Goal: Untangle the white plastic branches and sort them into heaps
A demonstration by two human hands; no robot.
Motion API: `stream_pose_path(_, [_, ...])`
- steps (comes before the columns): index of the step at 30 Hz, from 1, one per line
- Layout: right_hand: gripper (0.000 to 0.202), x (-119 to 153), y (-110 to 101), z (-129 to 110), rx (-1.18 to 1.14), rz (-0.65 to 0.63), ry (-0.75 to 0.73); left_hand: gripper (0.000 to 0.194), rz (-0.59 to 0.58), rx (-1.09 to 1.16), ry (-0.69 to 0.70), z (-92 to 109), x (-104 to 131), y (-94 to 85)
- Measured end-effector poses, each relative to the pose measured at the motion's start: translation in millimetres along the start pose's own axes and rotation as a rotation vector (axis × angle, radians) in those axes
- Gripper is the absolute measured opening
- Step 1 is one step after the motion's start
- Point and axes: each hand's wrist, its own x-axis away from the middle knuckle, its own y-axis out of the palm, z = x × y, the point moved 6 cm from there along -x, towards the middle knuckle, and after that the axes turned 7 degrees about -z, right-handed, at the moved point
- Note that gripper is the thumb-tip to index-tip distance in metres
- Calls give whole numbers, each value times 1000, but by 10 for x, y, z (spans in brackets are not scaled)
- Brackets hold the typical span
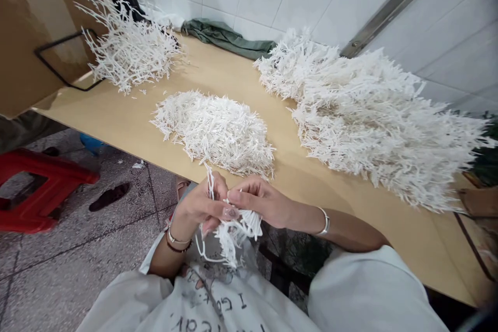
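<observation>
My left hand [204, 205] and my right hand [266, 199] meet just in front of the table's near edge, with fingers pinched close together. Between them they hold a white branching plastic sprig [231, 241]; its tufts hang below the fingers and a thin strand rises past my left hand. The exact pinch point is hidden by the fingers. Right beyond my hands lies a heap of short white sprig pieces [218, 129] on the wooden table [136, 124].
Longer white branches [132, 52] stand at the back left beside a cardboard box [35, 26] and a black wire frame [58, 49]. A large white sprig pile [369, 114] covers the right side. Green cloth [229, 39] lies along the tiled wall. A red stool [39, 192] stands on the floor.
</observation>
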Motion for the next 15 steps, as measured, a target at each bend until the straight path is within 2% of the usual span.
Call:
stream_pose_path(2, [50, 7, -19, 15, 9, 42, -29, 24, 93, 92, 83, -68, -3, -67])
stream_pose_path(5, [53, 10, -37, -24, 70, 59, -72, 28, 182, 103, 134, -109, 5, -127])
stream_pose_path(9, [53, 35, -25, -234, 248, 45, -186, 37, 184, -77, 98, -24, 7, -81])
stream_pose_path(12, [51, 73, -47, -406, 462, 113, -271, 39, 211, -196, 114, 90, 50, -16])
stream_pose_path(15, [48, 82, -97, -432, 554, 146, -251, 33, 254, -426, 150, 214, 94, 40])
